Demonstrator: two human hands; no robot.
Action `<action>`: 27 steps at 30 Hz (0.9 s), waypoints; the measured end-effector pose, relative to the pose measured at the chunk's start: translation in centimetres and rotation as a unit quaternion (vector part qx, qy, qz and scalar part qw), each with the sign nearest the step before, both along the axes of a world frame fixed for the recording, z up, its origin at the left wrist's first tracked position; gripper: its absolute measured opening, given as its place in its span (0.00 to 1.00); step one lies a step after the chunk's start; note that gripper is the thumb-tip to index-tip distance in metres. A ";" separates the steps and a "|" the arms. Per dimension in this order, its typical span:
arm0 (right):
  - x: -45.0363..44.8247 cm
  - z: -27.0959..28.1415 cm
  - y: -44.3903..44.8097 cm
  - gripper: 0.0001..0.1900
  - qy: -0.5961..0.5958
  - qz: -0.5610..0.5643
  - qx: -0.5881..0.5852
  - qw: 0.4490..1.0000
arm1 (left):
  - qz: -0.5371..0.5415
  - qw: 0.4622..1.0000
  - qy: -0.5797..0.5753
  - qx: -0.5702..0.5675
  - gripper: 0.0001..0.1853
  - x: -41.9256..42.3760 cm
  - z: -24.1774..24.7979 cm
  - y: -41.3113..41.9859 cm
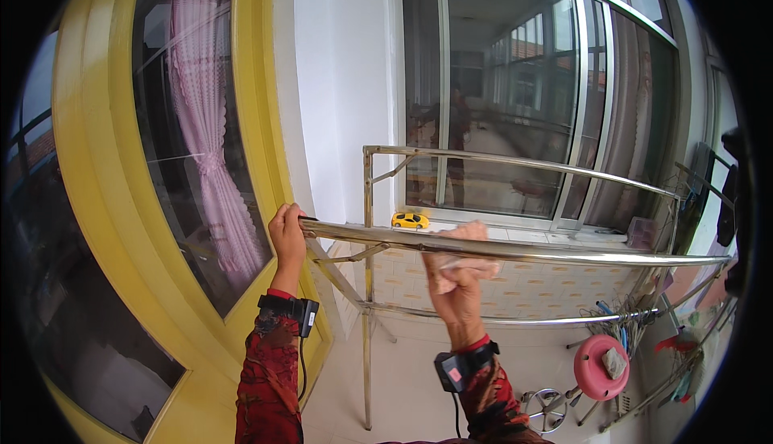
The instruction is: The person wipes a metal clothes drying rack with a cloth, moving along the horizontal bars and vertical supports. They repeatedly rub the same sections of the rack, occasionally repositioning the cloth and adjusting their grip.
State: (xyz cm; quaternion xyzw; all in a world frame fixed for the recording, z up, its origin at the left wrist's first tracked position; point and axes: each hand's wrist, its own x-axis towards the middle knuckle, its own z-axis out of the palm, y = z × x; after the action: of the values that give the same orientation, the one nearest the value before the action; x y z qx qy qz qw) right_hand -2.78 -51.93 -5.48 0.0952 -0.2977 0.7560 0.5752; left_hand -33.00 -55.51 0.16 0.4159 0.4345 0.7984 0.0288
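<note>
A metal drying rack made of tubes stands before me, its near top rail running across the view. My left hand grips the left end of that rail, beside the yellow door frame. Around the rail's middle my right hand holds a pink cloth, which wraps over and under the tube. The cloth is a little blurred. Behind is the rack's far top rail, and a lower bar crosses beneath. Folding braces join the rails to the legs.
A yellow toy car sits on the tiled windowsill below a sliding window. The yellow door stands close on the left. At lower right are a pink stool with a stone-like lump on it, and a wheel-shaped metal piece.
</note>
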 end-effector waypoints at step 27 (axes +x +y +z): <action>27.3 -0.1 7.1 0.40 0.169 -0.131 0.118 0.970 | 0.017 0.999 0.015 0.044 0.17 -0.2 -0.1 0.5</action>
State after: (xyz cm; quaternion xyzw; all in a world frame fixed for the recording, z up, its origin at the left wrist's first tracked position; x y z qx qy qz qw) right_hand 24.54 -44.86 -5.55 0.2490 -0.2928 0.6062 0.6963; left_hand -33.24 -55.00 0.09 0.4208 0.4065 0.8109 -0.0099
